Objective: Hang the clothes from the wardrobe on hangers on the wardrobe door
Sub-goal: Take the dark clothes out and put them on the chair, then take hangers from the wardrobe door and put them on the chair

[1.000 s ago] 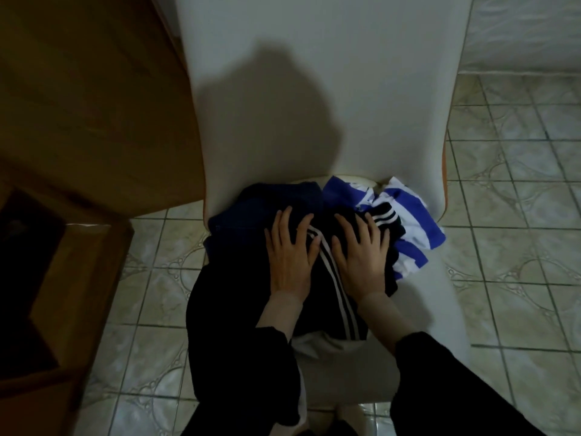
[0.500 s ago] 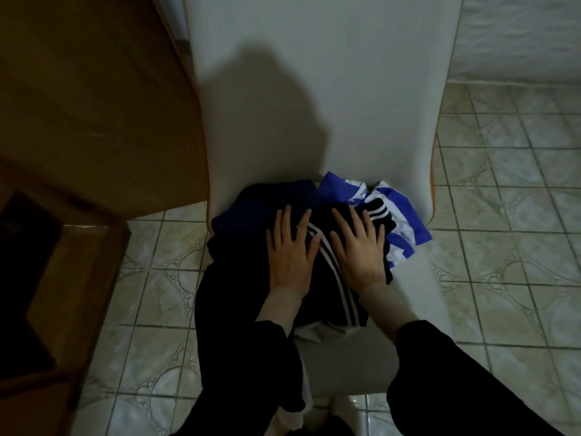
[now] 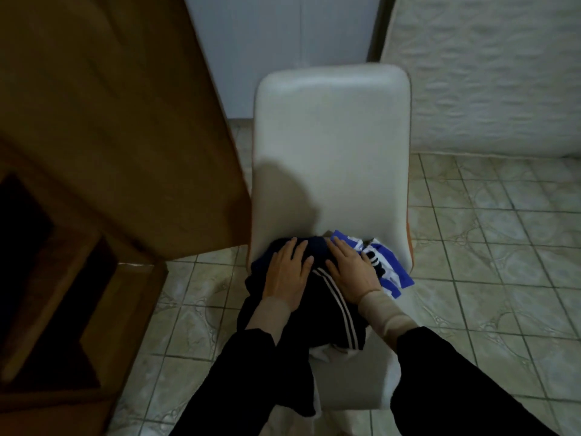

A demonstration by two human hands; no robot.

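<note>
A pile of clothes lies on the seat of a white chair (image 3: 330,146). On top is a dark garment with white stripes (image 3: 336,313), part of it hanging off the seat's left front edge. A blue and white striped garment (image 3: 388,267) sticks out at the right. My left hand (image 3: 287,272) lies flat on the dark garment, fingers spread. My right hand (image 3: 350,269) lies flat beside it, nearer the blue and white one. Neither hand grips cloth. The brown wooden wardrobe door (image 3: 103,114) stands open at the left. No hangers are in view.
The wardrobe's dark inside and wooden frame (image 3: 47,278) fill the lower left. A quilted white mattress (image 3: 490,73) leans at the back right. Pale floor tiles (image 3: 487,262) spread around the chair. A white wall panel (image 3: 283,42) stands behind the chair.
The view has tilted up and pulled back, so the whole chair back and the mattress now show. Both hands stay flat on the pile, slid slightly toward the chair back.
</note>
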